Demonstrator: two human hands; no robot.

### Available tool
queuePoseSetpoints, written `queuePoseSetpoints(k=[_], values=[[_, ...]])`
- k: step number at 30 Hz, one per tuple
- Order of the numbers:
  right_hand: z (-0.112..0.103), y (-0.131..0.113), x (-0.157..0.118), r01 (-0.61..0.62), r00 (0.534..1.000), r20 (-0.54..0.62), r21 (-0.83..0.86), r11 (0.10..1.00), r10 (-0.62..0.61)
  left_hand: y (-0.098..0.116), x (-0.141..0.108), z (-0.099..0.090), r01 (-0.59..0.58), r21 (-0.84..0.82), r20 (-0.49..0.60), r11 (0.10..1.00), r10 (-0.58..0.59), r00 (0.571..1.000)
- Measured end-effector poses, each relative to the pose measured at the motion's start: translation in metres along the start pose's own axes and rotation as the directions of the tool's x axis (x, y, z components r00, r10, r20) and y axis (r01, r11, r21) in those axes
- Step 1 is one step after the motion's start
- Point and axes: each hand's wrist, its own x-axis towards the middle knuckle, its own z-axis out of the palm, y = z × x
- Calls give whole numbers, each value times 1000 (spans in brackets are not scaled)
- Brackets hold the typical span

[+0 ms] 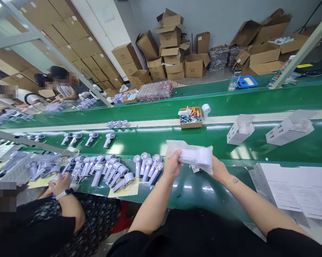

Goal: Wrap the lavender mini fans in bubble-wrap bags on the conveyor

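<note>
The left hand (pixel 174 163) has its thumb on top and its fingers curled under, clamped on the left end of a wrapped pack (pixel 195 155). The right hand (pixel 218 169) is at the other end of the pack. Its fingers are hidden behind the wrap, so I cannot tell if they are pinching it. The pack is near the middle of the frame, held up above the green table (pixel 193 194). It has a see-through, cloudy wrap, and something light purple shows inside.

Just left of the left hand, a bunch of little purple fans (pixel 149 165) lies on the table. More purple fans (pixel 115 173) are heaped further left, some on a yellow sheet (pixel 133 189). At the lower left, another person's hand (pixel 61 184) is near that heap, with a white band on the wrist.

Above the pack is a small brown box (pixel 191 125) full of bits, some orange and blue. At the right, two white boxes (pixel 237 135) (pixel 285 129) stand with their tops open. Below them, at the lower right, is a stack of flat white card (pixel 292 185). Big brown boxes (pixel 170 37) are piled up at the top middle.
</note>
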Motion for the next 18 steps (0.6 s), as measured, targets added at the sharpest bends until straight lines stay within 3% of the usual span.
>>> queuePoseSetpoints(k=[2, 3, 6, 9, 11, 15, 18], values=[[-2, 1, 0, 25, 999, 42, 131, 991, -31, -6, -6, 1, -127, 223, 84, 966, 111, 990], [-4, 3, 1, 43, 997, 52, 182, 982, -53, -8, -9, -1, -217, 359, 127, 908, 183, 975], [-6, 11, 9, 138, 987, 50, 248, 959, -154, -6, -17, -12, -444, 711, 290, 546, 347, 892], [7, 14, 15, 170, 983, 17, 260, 951, -181, -6, -21, -3, -471, 872, 426, 134, 268, 864], [19, 12, 17, 176, 982, 14, 274, 945, -187, -11, -19, 17, -454, 890, 456, -44, 133, 880], [32, 9, 19, 73, 997, -5, 281, 957, -75, -24, -10, 52, -360, 917, 358, -173, -44, 933], [25, 14, 25, 21, 999, 23, 278, 960, -28, -35, -14, 54, -441, 865, 452, -239, -12, 892]])
